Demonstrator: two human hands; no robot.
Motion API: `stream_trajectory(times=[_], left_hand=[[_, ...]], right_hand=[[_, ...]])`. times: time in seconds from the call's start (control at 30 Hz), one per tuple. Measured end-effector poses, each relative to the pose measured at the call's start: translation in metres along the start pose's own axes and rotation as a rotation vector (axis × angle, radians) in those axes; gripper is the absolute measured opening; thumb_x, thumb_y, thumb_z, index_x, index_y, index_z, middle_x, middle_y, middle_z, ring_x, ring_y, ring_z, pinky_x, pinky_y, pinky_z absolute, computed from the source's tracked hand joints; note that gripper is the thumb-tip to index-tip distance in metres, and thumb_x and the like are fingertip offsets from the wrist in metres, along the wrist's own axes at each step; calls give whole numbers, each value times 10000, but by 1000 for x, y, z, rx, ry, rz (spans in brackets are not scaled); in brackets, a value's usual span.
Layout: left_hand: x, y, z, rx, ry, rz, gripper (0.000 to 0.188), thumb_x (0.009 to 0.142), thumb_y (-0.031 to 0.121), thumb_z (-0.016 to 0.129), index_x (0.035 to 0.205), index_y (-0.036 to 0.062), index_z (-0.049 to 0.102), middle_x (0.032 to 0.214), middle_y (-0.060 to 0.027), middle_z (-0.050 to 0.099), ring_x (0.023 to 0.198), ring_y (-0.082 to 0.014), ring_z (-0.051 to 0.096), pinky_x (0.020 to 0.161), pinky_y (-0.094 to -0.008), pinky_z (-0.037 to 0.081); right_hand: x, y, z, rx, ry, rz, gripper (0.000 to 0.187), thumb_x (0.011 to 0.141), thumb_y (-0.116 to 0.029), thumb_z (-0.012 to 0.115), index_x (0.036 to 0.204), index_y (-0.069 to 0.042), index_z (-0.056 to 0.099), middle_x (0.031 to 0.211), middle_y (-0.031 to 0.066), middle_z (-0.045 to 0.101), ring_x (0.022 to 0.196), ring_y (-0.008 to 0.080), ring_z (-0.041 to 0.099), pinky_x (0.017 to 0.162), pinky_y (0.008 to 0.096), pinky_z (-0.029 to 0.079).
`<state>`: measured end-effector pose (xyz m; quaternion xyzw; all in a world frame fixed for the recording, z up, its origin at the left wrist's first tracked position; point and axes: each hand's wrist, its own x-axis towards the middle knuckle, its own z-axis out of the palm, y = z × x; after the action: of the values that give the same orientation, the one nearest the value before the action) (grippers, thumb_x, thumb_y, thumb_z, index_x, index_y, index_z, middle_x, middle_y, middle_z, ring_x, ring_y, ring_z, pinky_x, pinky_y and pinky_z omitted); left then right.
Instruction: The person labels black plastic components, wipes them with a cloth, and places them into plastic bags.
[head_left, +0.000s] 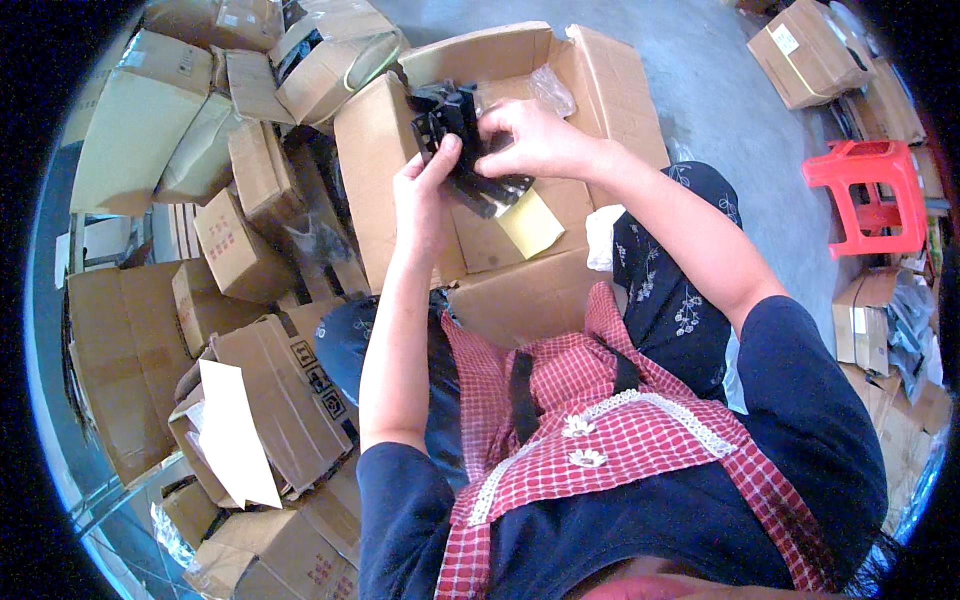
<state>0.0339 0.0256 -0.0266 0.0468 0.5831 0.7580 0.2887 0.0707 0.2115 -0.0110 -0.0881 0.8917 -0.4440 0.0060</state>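
Note:
Above an open cardboard box my left hand grips a bunch of black plastic parts, its thumb pressed on their near side. My right hand is at the right side of the same bunch, with thumb and index finger curled together against it. Whatever sits between those right fingertips is too small and dark to make out. More black parts show just below the hands. Inside the box lie a yellow sheet of paper and a crumpled clear plastic bag.
Cardboard boxes are stacked along the left, one with a white sheet on it. A red plastic stool stands on the grey floor at right, near more cartons. My knees flank the open box.

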Motion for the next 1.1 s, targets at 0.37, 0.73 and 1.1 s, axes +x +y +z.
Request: stream_trajectory(times=[0.37,0.73,1.1], left_hand=[[13,15,-20,-231,-239,-397,621,887,666,458,999,78,622,745,-76,599,577,-142,523,513,-274,400],[8,-2,-24,-301,-304,-565,725,830,802,288,774,126,543,483,32,405,350,-80,343,330,-217,245],[-11,31,-7,-167,-486,-529,986,854,793,219,956,-83,660,380,70,319,269,-36,249,260,-204,207]], right_hand=[[-3,-12,-22,-306,475,-708,148,707,-170,712,824,-85,684,870,30,680,1067,200,612,1096,476,309],[-8,-4,12,-515,250,-594,390,810,-244,681,1113,-17,585,1161,158,569,1265,313,446,1116,512,259],[7,4,3,772,-83,144,404,820,-227,744,1133,-10,608,957,59,661,904,162,648,743,297,547]])
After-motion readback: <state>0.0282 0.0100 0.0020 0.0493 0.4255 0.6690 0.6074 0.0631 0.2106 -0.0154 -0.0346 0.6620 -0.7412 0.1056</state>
